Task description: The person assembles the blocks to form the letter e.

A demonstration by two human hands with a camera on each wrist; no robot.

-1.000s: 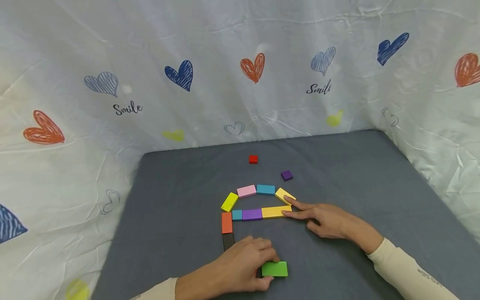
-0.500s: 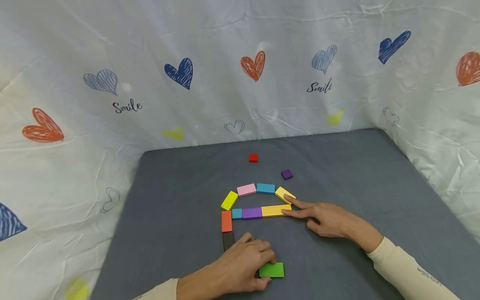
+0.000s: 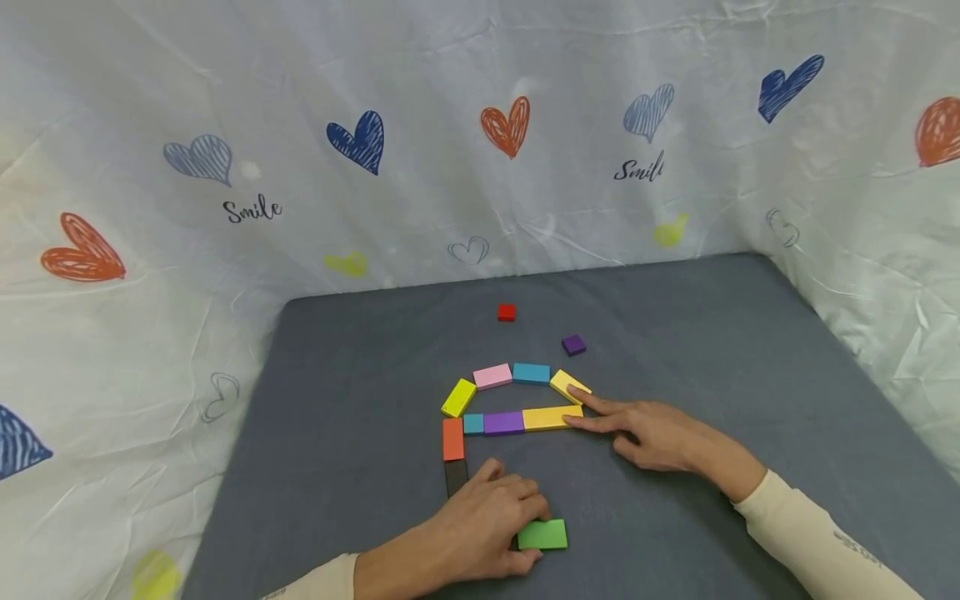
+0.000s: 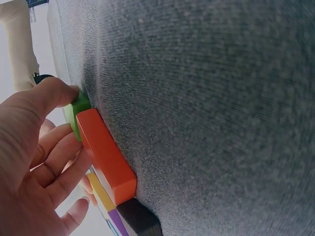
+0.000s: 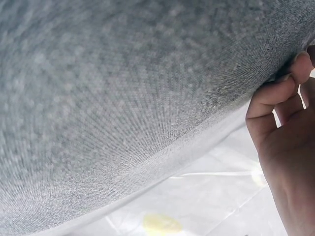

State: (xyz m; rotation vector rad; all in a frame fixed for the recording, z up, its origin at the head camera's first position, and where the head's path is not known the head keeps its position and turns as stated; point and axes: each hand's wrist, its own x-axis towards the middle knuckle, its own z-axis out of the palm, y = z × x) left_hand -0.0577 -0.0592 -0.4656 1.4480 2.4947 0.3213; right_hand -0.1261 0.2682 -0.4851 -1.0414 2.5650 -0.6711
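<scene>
In the head view, my left hand point(image 3: 480, 529) pinches a green block point(image 3: 543, 535) between thumb and finger at the front of the layout. The left wrist view shows that green block against the end of a red-orange block point(image 4: 106, 155), followed by a black block point(image 4: 140, 216). In the head view the hand hides that red-orange block and part of the black one. With two straight fingers, my right hand point(image 3: 652, 433) touches a pale yellow slanted block point(image 3: 564, 384) and a long yellow block point(image 3: 547, 418). The right wrist view shows its fingers down at the cloth.
A row joins purple point(image 3: 503, 423) and small blue point(image 3: 473, 424) blocks, beside an orange block point(image 3: 453, 439). Above them arch lime-yellow point(image 3: 459, 398), pink point(image 3: 492, 377) and blue point(image 3: 532, 373) blocks. Small red point(image 3: 507, 312) and dark purple point(image 3: 573, 345) blocks lie farther back on the grey cloth point(image 3: 360, 375).
The green block has slid slightly left, closer in under my left hand, which still pinches it. My right hand keeps its two fingers on the yellow blocks. The head view has tilted slightly.
</scene>
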